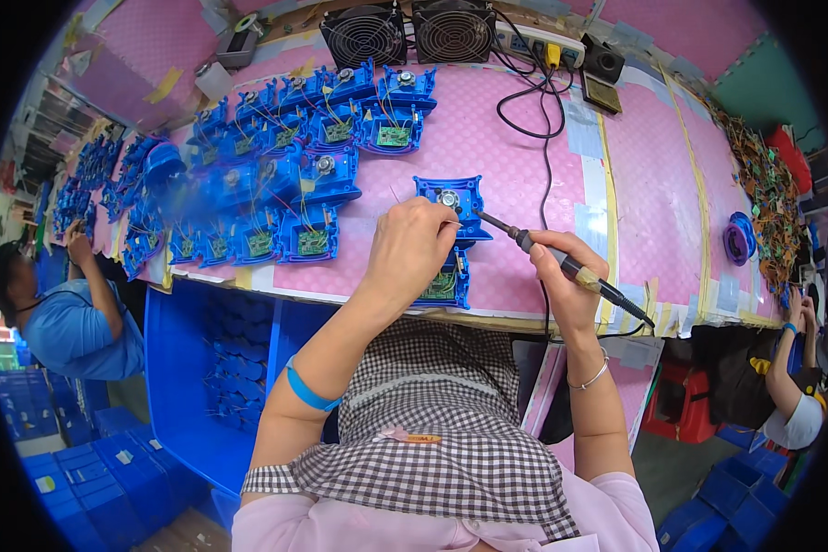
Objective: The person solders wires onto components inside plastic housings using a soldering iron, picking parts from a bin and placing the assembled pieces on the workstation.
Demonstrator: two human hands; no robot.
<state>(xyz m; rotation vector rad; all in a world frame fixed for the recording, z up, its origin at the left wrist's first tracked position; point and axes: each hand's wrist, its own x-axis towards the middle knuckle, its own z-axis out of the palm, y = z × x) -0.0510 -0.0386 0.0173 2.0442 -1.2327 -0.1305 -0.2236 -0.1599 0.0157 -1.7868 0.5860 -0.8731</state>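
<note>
In front of me on the pink table lies an open blue plastic housing (469,195) with a round metal speaker (448,198) in its upper half. Its lower half, nearer the table edge, holds a green circuit board (442,285), partly covered by my left hand. My left hand (410,247) is closed over the housing's left side, fingertips pinching what looks like a thin wire. In my right hand (569,276) is a soldering iron (523,239), gripped like a pen. Its tip points left and reaches the housing's right side, close to the speaker and my left fingertips.
Rows of similar blue housings (313,241) fill the table's left. Two black fans (453,35) and a power strip (543,44) stand behind; a soldering stand (602,92) is back right. The iron's black cord (548,175) crosses the table. People work on both sides; a blue bin (179,368) stands below left.
</note>
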